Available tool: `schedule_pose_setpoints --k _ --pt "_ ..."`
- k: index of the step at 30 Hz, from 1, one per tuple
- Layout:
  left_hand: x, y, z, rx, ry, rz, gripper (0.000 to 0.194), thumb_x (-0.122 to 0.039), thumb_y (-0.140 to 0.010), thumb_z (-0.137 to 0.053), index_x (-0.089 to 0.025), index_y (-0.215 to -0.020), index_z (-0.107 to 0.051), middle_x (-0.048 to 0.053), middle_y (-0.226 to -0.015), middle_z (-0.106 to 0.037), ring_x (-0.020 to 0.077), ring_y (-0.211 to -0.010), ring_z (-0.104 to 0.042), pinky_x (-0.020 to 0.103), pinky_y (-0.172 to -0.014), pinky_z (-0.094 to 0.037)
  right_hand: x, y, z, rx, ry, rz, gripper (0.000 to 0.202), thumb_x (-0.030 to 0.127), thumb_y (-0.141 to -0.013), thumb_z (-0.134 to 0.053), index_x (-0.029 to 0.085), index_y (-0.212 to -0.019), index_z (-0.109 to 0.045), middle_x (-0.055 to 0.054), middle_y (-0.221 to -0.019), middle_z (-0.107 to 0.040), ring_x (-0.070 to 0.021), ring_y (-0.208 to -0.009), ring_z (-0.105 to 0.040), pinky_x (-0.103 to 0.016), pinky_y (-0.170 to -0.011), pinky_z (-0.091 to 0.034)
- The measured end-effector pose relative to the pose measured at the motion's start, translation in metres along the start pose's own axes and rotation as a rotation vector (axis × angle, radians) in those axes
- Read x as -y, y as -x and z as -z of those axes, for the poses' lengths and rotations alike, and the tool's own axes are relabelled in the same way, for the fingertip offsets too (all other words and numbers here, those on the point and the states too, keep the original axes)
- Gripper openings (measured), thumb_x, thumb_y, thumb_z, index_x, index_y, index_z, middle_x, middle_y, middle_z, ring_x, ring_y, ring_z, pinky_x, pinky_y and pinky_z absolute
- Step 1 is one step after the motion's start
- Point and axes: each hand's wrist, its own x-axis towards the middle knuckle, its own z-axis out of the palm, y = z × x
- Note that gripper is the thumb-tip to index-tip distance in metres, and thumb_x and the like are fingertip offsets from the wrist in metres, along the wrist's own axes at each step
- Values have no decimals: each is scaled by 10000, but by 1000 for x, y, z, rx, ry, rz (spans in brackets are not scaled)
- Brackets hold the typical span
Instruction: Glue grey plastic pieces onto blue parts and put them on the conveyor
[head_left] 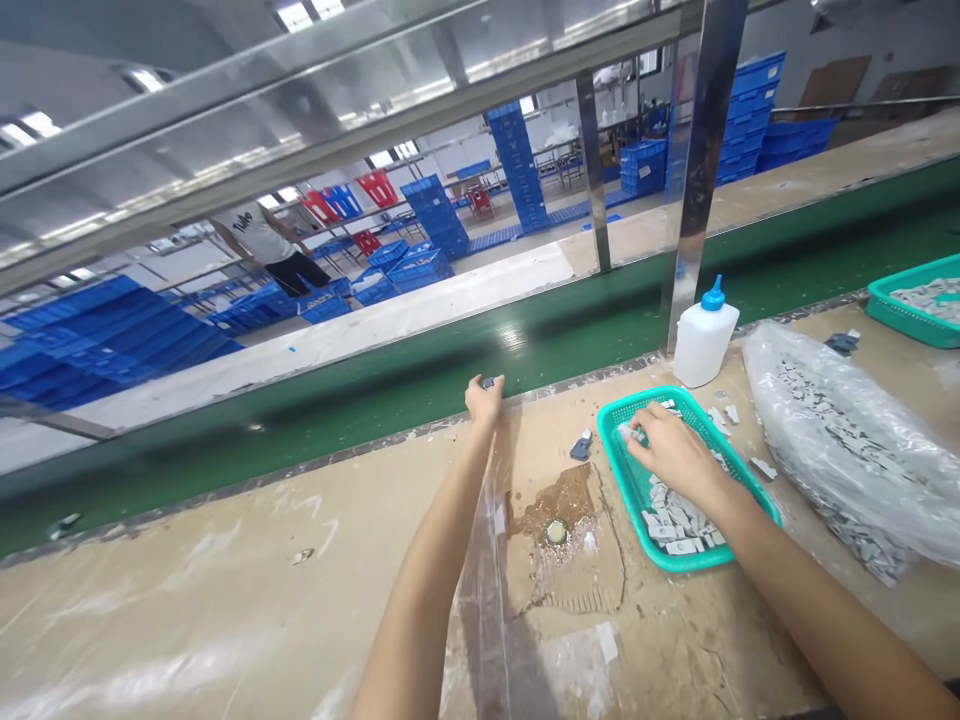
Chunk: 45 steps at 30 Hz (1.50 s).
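My left hand [484, 402] is stretched out to the near edge of the green conveyor belt [525, 345]. A small dark grey part [489, 382] sits between its thumb and fingers. Over a green plastic basket [611, 455], my right hand [675, 450] pinches a small whitish piece [631, 433]. Many flat, pale grey pieces [679, 520] lie in the basket's near end. Between the hands, another dark grey part with a light piece on it [581, 446] rests on the cardboard-covered table.
Behind the basket stands a white squeeze bottle [705, 340] with a blue cap, close to a metal post [697, 190]. A clear plastic bag of pieces [847, 430] lies to the right, with a second green basket [900, 320] beyond. A torn cardboard patch [570, 575] is in front.
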Motion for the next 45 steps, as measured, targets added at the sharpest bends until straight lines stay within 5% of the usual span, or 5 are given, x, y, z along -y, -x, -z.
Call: schedule_pose_setpoints --k 11,18,24,29,45 --pt "-9 140 -34 426 -276 -224 260 -395 -688 -821 -179 -767 -701 74 -817 -607 259 -843 -606 374 -851 -460 5 0 11 -160 -471 -131 284 258 -882 -493 186 -1087 -676 -60 -826 -721 -211 -704 -674 -320 -706 -500" --pt "-9 131 -18 415 -116 -80 103 -236 -728 -777 -173 -798 -735 92 -846 -693 238 -845 -634 350 -844 -482 3 2 15 -90 -821 -110 217 365 -772 -650 192 -899 -623 -49 -780 -726 -223 -748 -719 -326 -659 -582" --pt "-6 142 27 468 726 395 81 -275 -887 -691 -202 -900 -723 95 -1062 -715 127 -702 -580 253 -641 -497 -2 1 14 28 -1011 -41 478 407 -799 -700 183 -1221 -687 -105 -1147 -727 -242 -940 -744 -425 -867 -625" --pt "6 167 52 398 1000 604 65 -152 -858 -719 -204 -849 -681 72 -941 -694 108 -680 -583 241 -654 -538 7 9 16 84 -891 96 309 457 -823 -709 212 -996 -784 -105 -1107 -703 -262 -1014 -714 -440 -910 -615" --pt "34 178 68 521 1102 555 304 47 -737 -653 -99 -986 -746 122 -1040 -742 227 -999 -717 342 -949 -607 69 41 -15 253 -623 90 284 420 -839 -685 244 -1034 -794 -82 -981 -760 -257 -903 -724 -399 -772 -618"
